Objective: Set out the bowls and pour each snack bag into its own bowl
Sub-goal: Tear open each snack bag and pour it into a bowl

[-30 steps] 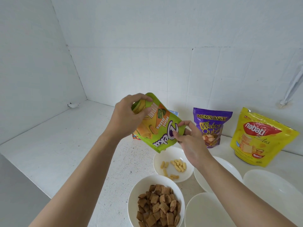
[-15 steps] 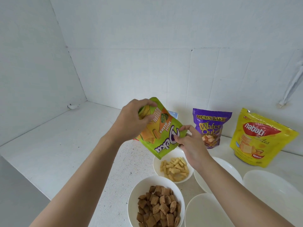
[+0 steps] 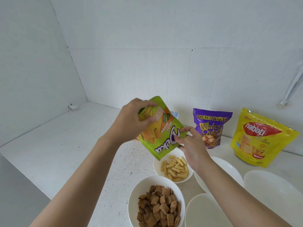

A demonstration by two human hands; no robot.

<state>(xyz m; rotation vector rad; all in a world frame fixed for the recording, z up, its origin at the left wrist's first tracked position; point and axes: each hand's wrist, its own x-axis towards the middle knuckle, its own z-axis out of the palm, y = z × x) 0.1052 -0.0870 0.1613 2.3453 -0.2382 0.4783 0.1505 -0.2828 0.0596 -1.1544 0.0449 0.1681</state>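
1. Currently pour two: our left hand (image 3: 131, 122) grips the green bag (image 3: 165, 136) by its base, right hand (image 3: 190, 145) pinches its mouth, tilted over the stick bowl (image 3: 177, 181), 12 o'clock.
2. Next we likely shake it empty, then take the purple bag (image 3: 211, 126) at the bowl's 1 o'clock.

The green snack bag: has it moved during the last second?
Yes, slightly. Against the purple wafer bag, the green snack bag has shifted right and sunk a little toward the bowl of sticks.

The white countertop (image 3: 65, 145) meets the white tiled wall (image 3: 164, 46). A small white object (image 3: 74, 106) lies in the corner. A white hanger (image 3: 293, 86) is attached to the wall at right.
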